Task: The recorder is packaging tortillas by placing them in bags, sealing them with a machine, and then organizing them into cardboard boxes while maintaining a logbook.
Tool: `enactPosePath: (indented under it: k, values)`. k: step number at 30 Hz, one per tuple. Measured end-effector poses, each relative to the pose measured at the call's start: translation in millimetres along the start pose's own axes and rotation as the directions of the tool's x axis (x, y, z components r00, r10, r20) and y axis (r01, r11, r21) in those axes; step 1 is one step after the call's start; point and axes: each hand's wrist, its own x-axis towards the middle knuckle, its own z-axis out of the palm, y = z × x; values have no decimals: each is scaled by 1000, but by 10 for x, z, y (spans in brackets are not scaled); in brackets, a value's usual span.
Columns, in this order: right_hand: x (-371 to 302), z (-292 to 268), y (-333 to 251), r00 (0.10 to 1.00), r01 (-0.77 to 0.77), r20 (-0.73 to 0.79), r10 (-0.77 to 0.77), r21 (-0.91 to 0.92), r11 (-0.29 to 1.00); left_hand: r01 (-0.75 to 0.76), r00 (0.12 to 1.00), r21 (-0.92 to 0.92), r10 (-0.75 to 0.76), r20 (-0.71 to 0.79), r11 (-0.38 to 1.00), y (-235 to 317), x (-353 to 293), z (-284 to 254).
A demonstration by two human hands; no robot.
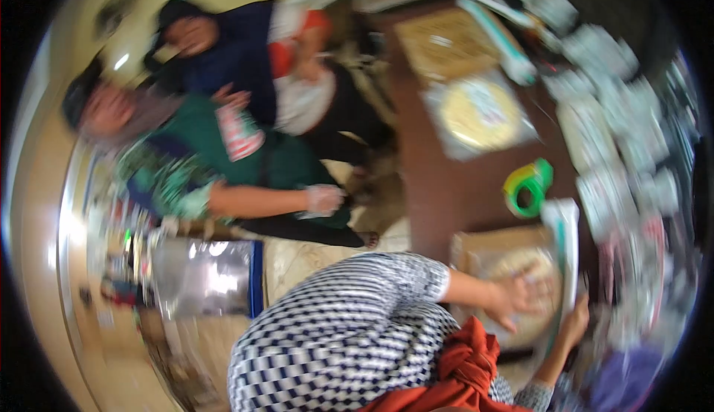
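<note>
Right across the dark brown table [431, 166], stretching from the top of the view down towards the lower right! Along its far side, into a heap of white and clear packets [591, 129], crinkled, glossy, crowded close together. In nearer, to a long white-and-teal bar [564, 227], lying just beside a square tan sheet [470, 247].

And on that sheet, down at the table's lower end: spot a pale cream disc [509, 266]! Round, flat, smooth-looking, slightly yellowed, partly covered from above. Too blurred to tell any finer texture, or whether wrapped. Farther up the table, compare with a yellower round slab [465, 118], lying in a clear square bag under a whitish label.

Now to the left hand [523, 298]: laid palm down over the cream disc, fingers spread wide and apart. Over to the right hand [576, 321], bent in at the lower stretch of the white-and-teal bar; cannot tell whether pinching it or merely resting there. Smallest of the lot, between slab and bar, bright as anything: down to a green tape roll [545, 172], ring-shaped, yellowish at one edge.
</note>
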Motion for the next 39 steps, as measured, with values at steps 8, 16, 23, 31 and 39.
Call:
enactPosePath:
  k: [8, 16, 23, 31, 39]
  values:
    - [434, 221, -26, 991, -2, 135, 0, 12, 1000, 2, 999, -108, 4, 50, 994, 113, -481, 106]
    - [343, 99, -389, 997, 59, 48, -57, -55, 997, 0, 992, 360, 45, -117, 933, 318, -1348, -151]
    - [-55, -30, -425, 998, 45, -31, -50, -147, 988, 472, 842, 82, -476, 256, 878, 565, -2124, -474]
    - [-182, -188, -424, 992, -16, -124, -5, -170, 985, 909, 264, 192, -868, 421, 369, 752, -3872, -168]
    - [224, 21, 19, 960, 214, -143, -242, -189, 958, 986, 5, 158, -953, 304, 55, 1128, -4094, -887]
